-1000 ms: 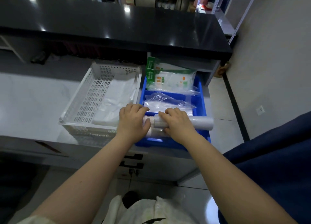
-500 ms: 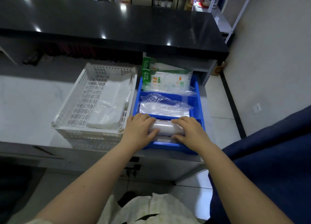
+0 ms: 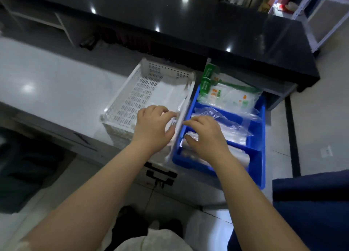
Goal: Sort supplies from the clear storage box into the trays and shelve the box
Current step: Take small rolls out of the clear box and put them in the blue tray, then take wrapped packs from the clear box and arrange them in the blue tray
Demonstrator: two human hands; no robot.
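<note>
White desk (image 3: 56, 92) out to the left of the blue tray (image 3: 261, 122), and the white perforated tray (image 3: 132, 92) sits on it, touching the blue tray's left wall. The left hand (image 3: 153, 130) hangs over that shared edge, its fingers (image 3: 162, 110) loosely bent and apart from the thumb, gripping nothing I can make out through the blur. Into the blue tray now: the right hand (image 3: 205, 137) lies over its near compartment, fingers (image 3: 194, 121) curved and spread. Whether they clamp anything, I cannot tell. Under that palm, the roll of plastic bags (image 3: 239, 155) lies along the near compartment. Middle compartment holds loose clear bags (image 3: 226, 122); far compartment, green-and-white packs (image 3: 226, 96).
</note>
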